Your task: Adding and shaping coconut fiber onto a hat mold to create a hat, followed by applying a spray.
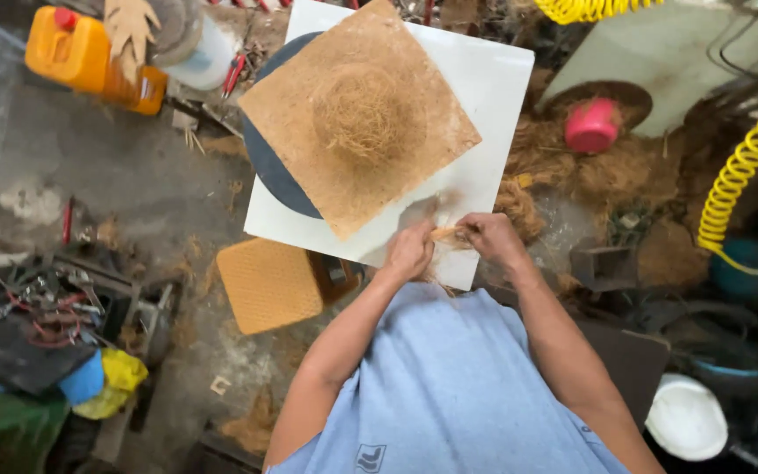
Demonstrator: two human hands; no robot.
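Hands, left (410, 250) and right (490, 237), each in clenched grip on what looks like a fibre strip (446, 233), beside the fibre mat (357, 118).

Small tan fibre piece (446, 233) between both hands (454, 246)

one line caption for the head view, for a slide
Both hands pinch a fibre strip beside a square coir mat.

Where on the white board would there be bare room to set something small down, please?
The white board is bare along its right strip, between the square coir mat and the board's right edge. The near corner is crowded: the left hand and right hand meet there over a small strip. The dark round disc fills the left side.
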